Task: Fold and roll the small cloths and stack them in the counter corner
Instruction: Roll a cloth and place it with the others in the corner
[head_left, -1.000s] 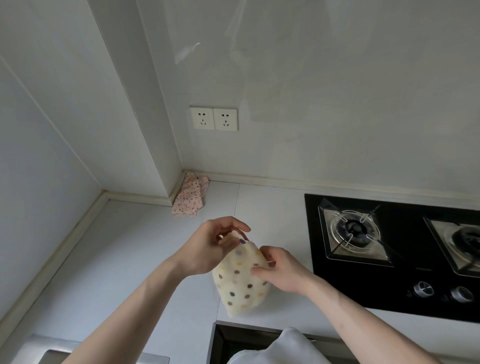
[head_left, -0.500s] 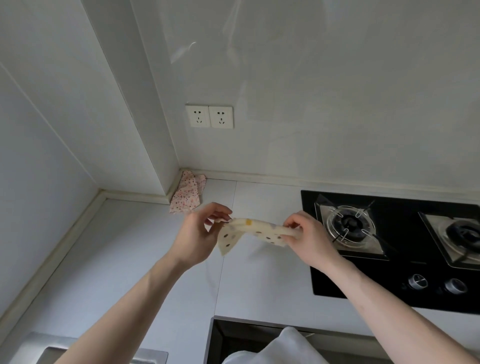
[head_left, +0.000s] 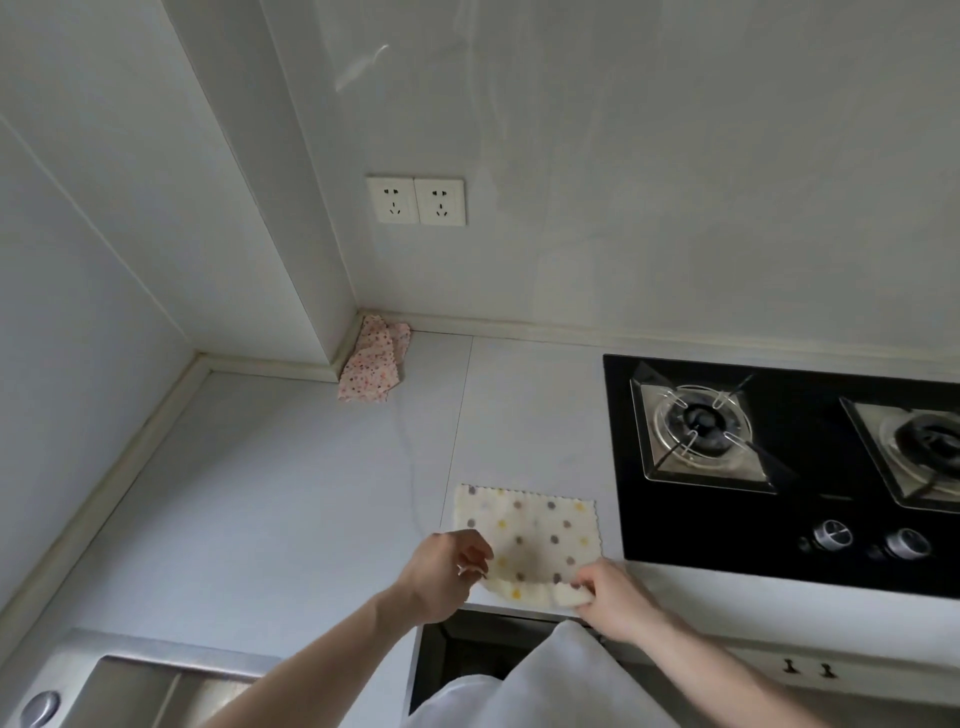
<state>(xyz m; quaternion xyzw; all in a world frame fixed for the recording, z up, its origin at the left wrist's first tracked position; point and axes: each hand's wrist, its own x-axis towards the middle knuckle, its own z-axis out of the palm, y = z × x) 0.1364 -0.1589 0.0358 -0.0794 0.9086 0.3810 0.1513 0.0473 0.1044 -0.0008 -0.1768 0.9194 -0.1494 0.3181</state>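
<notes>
A cream cloth with coloured dots (head_left: 527, 535) lies spread flat on the white counter (head_left: 291, 493), just left of the hob. Its near edge is curled up into a small roll. My left hand (head_left: 447, 569) pinches the near left corner of that edge. My right hand (head_left: 605, 590) pinches the near right corner. A pink flowered cloth (head_left: 371, 361) lies crumpled in the counter corner against the wall.
A black gas hob (head_left: 779, 467) with two burners and two knobs fills the right side. A steel sink (head_left: 124, 686) sits at the lower left. A double wall socket (head_left: 415, 200) is above the corner. A white garment (head_left: 545, 680) hangs below my arms.
The dotted cloth was held up between both hands, then stretched out in the air. Now it lies flat on the counter with its near edge turned over, and both hands have come down to that edge.
</notes>
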